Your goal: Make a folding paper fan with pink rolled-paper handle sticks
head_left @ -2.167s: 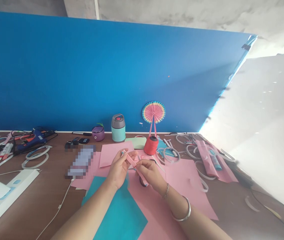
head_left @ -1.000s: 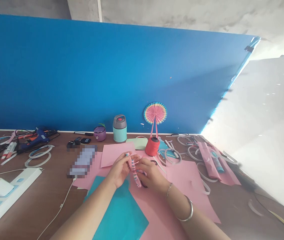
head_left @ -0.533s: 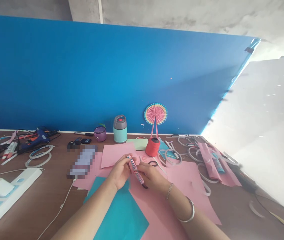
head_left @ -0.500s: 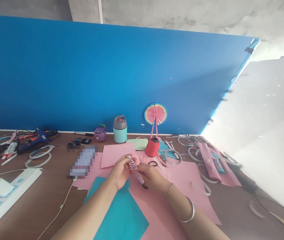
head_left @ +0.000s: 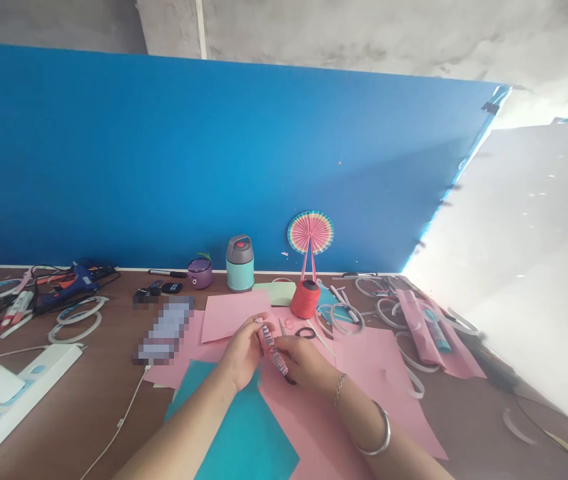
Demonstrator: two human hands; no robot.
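Observation:
A narrow stack of pleated paper point(head_left: 278, 361), striped pink, white and blue, is held aslant between my two hands. My left hand point(head_left: 245, 345) grips its upper end, fingers curled behind it. At the lower part, my right hand point(head_left: 302, 362) pinches it from the right side. Beneath lie pink paper sheets point(head_left: 314, 427) and a teal sheet point(head_left: 244, 433). Scissors point(head_left: 305, 333) rest just beyond my right hand, partly hidden by it. A red thread spool point(head_left: 305, 301) stands behind them, with a round pleated paper fan point(head_left: 311, 233) on two pink strips rising above it.
At the back stand a teal flask point(head_left: 240, 267) and a purple pot point(head_left: 199, 273). A phone point(head_left: 167, 330) lies left of the papers. A power strip point(head_left: 24, 393) and a glue gun point(head_left: 71, 283) are further left. Coiled white strips point(head_left: 347, 319) and a folded pink sheet point(head_left: 421, 333) lie right.
The view has tilted slightly, so the scene sits a little lower. Both hands keep their hold on the pleated paper, with only a slight shift. At far left, another person's hand has dropped mostly out of view.

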